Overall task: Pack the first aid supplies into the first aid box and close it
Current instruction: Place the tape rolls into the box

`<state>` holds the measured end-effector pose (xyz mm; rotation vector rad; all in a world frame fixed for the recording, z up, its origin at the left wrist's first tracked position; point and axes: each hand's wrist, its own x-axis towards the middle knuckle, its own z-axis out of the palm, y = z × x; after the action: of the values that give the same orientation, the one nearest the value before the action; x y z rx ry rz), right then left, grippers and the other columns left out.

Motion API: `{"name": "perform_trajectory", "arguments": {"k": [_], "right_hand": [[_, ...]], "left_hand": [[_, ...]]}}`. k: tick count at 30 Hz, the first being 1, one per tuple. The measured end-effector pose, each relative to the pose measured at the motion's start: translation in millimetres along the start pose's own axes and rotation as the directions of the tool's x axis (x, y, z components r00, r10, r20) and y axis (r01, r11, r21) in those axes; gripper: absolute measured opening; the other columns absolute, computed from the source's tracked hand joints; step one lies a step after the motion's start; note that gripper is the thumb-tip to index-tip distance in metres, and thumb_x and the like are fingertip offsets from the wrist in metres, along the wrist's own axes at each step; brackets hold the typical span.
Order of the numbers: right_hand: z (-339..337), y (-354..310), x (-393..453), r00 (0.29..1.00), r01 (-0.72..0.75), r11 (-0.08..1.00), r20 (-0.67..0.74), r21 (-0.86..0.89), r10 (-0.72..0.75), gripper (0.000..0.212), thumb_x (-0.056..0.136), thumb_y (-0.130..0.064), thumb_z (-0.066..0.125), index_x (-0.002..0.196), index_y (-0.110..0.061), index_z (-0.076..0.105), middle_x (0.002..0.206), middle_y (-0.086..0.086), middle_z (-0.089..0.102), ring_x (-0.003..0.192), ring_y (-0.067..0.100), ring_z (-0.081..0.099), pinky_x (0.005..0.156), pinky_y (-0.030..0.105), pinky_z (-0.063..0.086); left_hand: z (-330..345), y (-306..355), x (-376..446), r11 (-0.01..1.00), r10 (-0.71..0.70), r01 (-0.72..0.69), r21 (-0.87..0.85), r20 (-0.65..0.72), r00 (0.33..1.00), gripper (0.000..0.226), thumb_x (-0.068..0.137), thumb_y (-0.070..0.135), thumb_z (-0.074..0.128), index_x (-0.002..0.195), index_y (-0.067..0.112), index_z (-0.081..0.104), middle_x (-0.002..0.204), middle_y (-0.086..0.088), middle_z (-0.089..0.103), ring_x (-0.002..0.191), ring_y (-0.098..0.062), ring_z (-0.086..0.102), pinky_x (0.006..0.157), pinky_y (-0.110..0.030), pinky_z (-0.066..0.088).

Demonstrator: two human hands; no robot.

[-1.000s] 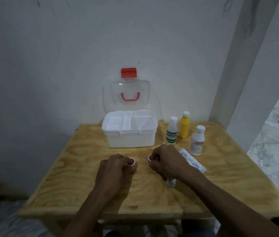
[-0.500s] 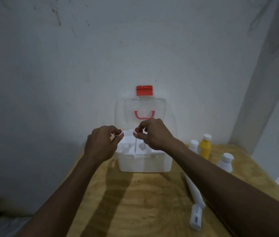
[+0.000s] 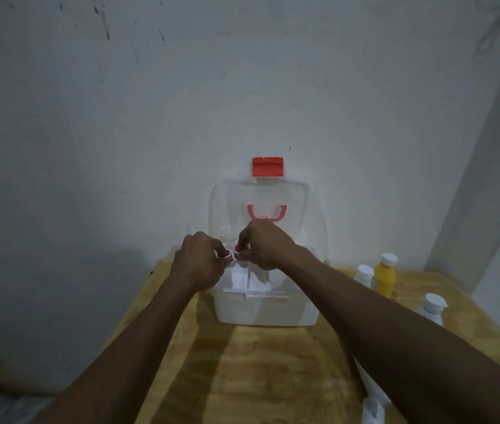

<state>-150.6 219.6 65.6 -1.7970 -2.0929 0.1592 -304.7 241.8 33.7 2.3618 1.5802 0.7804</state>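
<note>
- Plywood worktop (image 3: 261, 377), pale yellow grain, pushed right up against the wall.
- Grey-white wall (image 3: 181, 102) behind, dark specks scattered near its top.
- A wall corner (image 3: 493, 166) juts out on the right.

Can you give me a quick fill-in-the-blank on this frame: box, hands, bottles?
1. The clear lid of the first aid box stands ____.
2. Each hand, left hand and right hand, pinches a small red-and-white item above the ____.
3. The bottle with the coloured body is ____.
4. The latch at the lid's top edge is ____.

Missing words: open; box; yellow; red
</note>
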Motion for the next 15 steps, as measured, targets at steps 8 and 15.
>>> {"name": "perform_trajectory", "arguments": {"k": [8,15], "right_hand": [[6.4,-0.1,5.3,0.999,-0.017,0.999,0.038,-0.033,0.018,0.025,0.087,-0.021,0.073,0.109,-0.009,0.075,0.099,0.007,0.077,0.072,0.017,0.069,0.079,0.029,0.058],[5.1,0.7,-2.8,1.0,-0.015,1.0,0.021,-0.014,0.015,0.027,0.088,-0.023,0.071,0.112,-0.01,0.074,0.104,0.007,0.076,0.082,0.02,0.07,0.074,0.024,0.051]], "left_hand": [[1.1,1.8,2.2,0.999,0.003,-0.003,0.042,0.003,1.0,0.021,0.087,0.03,0.071,0.1,0.017,0.079,0.091,-0.003,0.077,0.07,-0.013,0.065,0.066,-0.027,0.054],[2.1,0.9,-2.6,1.0,0.007,-0.007,0.026,-0.014,1.0,0.025,0.088,0.03,0.069,0.108,0.018,0.076,0.105,-0.004,0.077,0.08,-0.017,0.067,0.071,-0.026,0.052]]}}
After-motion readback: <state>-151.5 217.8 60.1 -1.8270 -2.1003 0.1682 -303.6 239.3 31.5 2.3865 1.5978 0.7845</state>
